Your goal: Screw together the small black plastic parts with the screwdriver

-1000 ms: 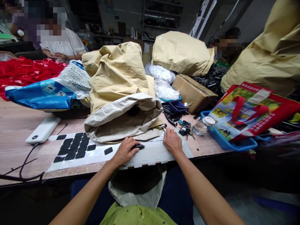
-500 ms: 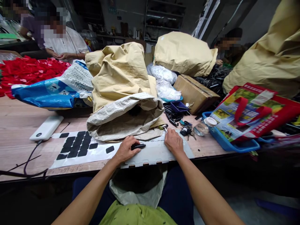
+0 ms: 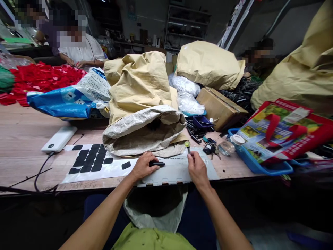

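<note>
My left hand (image 3: 143,167) is closed around a black pen-like piece (image 3: 157,164), which lies level just over the grey board (image 3: 171,172). In my right hand (image 3: 198,169) is a small hammer (image 3: 187,145), gripped by its handle. Its yellow-green head points up and away from me, clear of the black piece. Beyond my hands, the wide mouth of a woven sack (image 3: 125,140) faces me. Left of my left hand, several black rounded pads (image 3: 88,159) sit on a white sheet (image 3: 114,173).
To the right are loose black parts (image 3: 191,130), keys (image 3: 217,152), a jar (image 3: 226,147) and a blue basket (image 3: 260,166). A white power bank (image 3: 59,139) lies left. An open sack (image 3: 158,217) hangs at my lap. People sit across the table.
My right hand has tipped the hammer more upright, its head swinging rightward. My left hand keeps hold of the black piece. The whole view has shifted slightly.
</note>
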The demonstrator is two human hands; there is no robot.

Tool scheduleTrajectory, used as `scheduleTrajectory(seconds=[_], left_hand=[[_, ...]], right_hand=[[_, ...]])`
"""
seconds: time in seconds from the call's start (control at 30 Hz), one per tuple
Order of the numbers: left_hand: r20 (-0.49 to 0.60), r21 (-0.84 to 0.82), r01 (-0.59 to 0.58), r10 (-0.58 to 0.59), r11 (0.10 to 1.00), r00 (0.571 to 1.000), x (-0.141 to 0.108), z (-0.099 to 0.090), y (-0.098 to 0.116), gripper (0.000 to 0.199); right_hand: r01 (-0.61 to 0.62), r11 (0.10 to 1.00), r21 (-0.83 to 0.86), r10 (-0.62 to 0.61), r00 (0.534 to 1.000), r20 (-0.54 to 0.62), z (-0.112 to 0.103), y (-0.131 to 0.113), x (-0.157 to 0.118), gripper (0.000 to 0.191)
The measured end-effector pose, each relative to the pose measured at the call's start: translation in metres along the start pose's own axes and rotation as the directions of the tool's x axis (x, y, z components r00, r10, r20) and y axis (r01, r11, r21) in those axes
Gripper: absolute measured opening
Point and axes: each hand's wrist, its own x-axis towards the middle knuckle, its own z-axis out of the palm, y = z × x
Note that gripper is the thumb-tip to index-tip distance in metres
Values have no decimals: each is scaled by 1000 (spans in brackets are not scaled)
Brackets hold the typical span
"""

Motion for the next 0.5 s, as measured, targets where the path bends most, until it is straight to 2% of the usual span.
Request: scheduleTrajectory(seconds=[0.1,0.2,0.37,0.5], left_hand=[[-12,-4,6,-6,1000,1000,0,1,-1,18],[-16,-12,7,-8,1000,1000,0,2,-3,18],[-19,-19,-6,6,1000,1000,0,2,-4,15],[-29,-24,-19,18,1000,999,0,3,-3,10]], right_hand=[[86,977,193,-107,989,98,10,-22,-39,32],[145,963,226,-173,979,110,23,-40,-63,31],[272,949,161,-281,959,37,37,-57,-69,34],[304,949,79,-310,947,87,45,-60,-70,35]])
